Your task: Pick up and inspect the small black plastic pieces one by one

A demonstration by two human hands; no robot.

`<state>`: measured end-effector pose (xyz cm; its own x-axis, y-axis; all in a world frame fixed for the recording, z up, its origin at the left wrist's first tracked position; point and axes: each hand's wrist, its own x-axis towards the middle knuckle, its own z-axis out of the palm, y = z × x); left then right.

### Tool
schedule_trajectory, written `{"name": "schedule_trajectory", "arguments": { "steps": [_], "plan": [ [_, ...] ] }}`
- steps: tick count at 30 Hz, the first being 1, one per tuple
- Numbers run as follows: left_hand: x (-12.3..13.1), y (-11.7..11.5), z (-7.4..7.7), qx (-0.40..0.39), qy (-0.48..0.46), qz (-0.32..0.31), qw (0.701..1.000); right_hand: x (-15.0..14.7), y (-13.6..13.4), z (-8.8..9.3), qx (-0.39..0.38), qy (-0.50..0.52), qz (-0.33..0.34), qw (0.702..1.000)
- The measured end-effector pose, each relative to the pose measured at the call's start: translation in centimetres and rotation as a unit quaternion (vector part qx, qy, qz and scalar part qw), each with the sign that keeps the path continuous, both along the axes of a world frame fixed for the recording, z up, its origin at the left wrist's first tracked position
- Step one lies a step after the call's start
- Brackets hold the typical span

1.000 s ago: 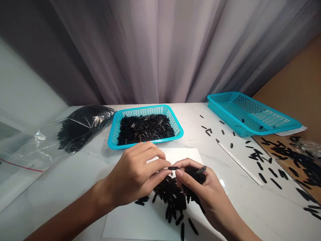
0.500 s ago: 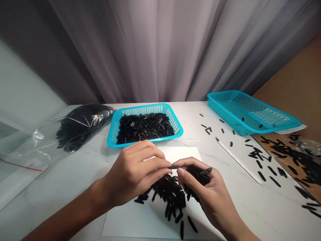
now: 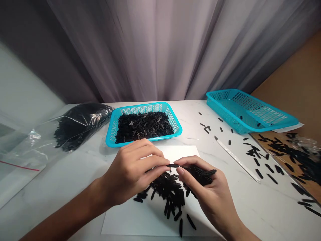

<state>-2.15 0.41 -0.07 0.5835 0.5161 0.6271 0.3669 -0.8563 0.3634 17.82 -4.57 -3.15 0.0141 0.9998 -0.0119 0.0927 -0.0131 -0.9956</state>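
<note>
Your left hand (image 3: 132,170) pinches black piece (image 3: 172,165); your right hand (image 3: 213,190) meets its end, cupping black bunch (image 3: 198,175), presumably keeping more handy. Blue basket (image 3: 177,133): hands' 11 o'clock.

You have fairly bright light on the pale tabletop (image 3: 265,207), while the curtain (image 3: 165,50) sinks into gloom at upper left. Glints streak your plastic bag (image 3: 41,144); soft shadow darkens the lower right of the white sheet (image 3: 125,217). Piled black pieces (image 3: 173,190) blend together, their detail lost.

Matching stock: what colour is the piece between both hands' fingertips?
The piece is black, clearest in the head view.
</note>
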Motion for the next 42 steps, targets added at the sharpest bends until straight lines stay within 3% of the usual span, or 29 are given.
{"name": "schedule_trajectory", "arguments": {
  "steps": [4,7,9,10,12,14,16,18,25,31,42],
  "plan": [
    [-0.3,0.7,-0.3,0.024,0.006,0.021,0.999,0.0,-0.1,0.0,0.003,-0.003,-0.001,1.0],
    [-1.5,2.7,-1.1,0.072,-0.021,0.177,0.981,0.0,0.1,0.1,-0.032,0.016,0.015,0.999],
    [-2.5,4.1,-1.6,0.051,-0.003,0.289,0.956,0.0,0.3,0.1,-0.071,0.039,0.039,0.996],
    [-2.8,4.6,-1.7,0.029,0.011,0.314,0.949,0.0,0.4,0.0,-0.089,0.049,0.052,0.993],
    [-2.8,4.6,-1.6,-0.009,0.028,0.267,0.963,0.0,0.6,-0.1,-0.114,0.063,0.069,0.989],
    [-2.1,3.7,-1.2,-0.038,0.048,0.126,0.99,-0.1,0.6,-0.3,-0.127,0.069,0.08,0.986],
    [-1.1,2.3,-0.9,-0.082,0.086,-0.029,0.992,-0.2,0.6,-0.5,-0.136,0.077,0.091,0.984],
    [-0.3,1.1,-0.9,-0.113,0.09,-0.079,0.986,-0.3,0.4,-0.6,-0.143,0.089,0.106,0.98],
    [-0.2,0.9,-1.4,-0.107,0.027,-0.047,0.993,-0.2,0.3,-0.5,-0.132,0.089,0.122,0.98],
    [-0.2,1.0,-1.0,-0.089,0.002,-0.01,0.996,-0.1,0.5,-0.4,-0.088,0.049,0.057,0.993],
    [-0.1,0.6,-0.7,-0.066,0.005,-0.019,0.998,-0.2,0.6,-0.4,-0.063,0.039,0.056,0.996]
  ]
}}
